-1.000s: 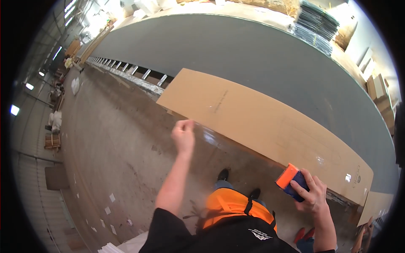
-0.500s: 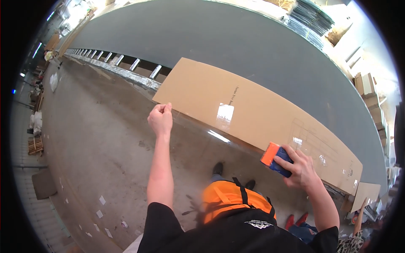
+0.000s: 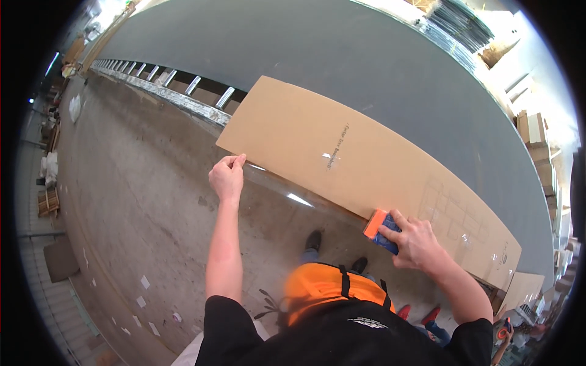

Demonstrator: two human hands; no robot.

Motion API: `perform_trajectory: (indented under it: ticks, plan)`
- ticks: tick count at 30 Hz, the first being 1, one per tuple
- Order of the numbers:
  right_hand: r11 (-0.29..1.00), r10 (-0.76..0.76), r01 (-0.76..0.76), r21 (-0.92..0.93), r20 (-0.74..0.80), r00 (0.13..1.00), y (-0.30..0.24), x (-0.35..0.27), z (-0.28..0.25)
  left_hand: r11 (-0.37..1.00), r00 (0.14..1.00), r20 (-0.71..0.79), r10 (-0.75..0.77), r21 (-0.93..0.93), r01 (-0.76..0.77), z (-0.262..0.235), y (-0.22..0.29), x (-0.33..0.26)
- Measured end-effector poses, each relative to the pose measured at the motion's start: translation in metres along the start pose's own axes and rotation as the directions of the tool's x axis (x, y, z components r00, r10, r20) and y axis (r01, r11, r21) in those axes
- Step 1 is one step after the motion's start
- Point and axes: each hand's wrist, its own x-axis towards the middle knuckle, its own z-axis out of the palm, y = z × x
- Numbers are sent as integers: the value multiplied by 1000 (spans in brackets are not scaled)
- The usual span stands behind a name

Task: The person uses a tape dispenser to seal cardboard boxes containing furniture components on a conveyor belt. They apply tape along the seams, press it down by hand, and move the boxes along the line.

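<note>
A long, flat brown cardboard box (image 3: 293,131) lies at a slant in front of me. My left hand (image 3: 226,177) is closed in a pinch beside its near edge, close to the left corner. Between the fingertips is the end of a strip of clear tape (image 3: 299,200), visible mostly by its glare. The strip stretches along the near edge toward my right hand (image 3: 417,243). That hand wraps round an orange and blue tape dispenser (image 3: 383,232), held at the box's near edge. My palm and fingers hide part of the dispenser.
Under the box runs a wide grey conveyor belt (image 3: 201,39), with metal rollers (image 3: 191,86) showing at the left. A smaller cardboard piece (image 3: 522,291) lies past the right end. Near it is another person's arm (image 3: 502,351). Paper scraps (image 3: 144,282) litter the floor.
My right hand has moved left along the box edge with the dispenser, closer to my left hand. My left hand stays pinched. At the lower right, the other person's arm has dropped lower.
</note>
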Motion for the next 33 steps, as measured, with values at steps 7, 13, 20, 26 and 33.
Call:
perform_trajectory:
  ticks: [7,13,20,26,33]
  plan:
    - [996,9,-6,-87,41,999,-21,10,-1,962,982,22,-187,-197,187,14,-13,-4]
    - [993,38,-21,-112,149,988,-21,23,5,870,947,16,-320,-391,300,36,-30,-2]
    - [991,-13,22,-133,67,998,-28,24,1,911,929,-341,-144,-412,-10,90,-36,-21]
    - [985,-27,33,-171,39,999,-25,23,3,845,892,-378,-248,-535,8,106,-19,-19]
    - [986,-11,19,-165,50,999,-29,26,-3,578,908,-205,-365,-815,48,105,-8,-10]
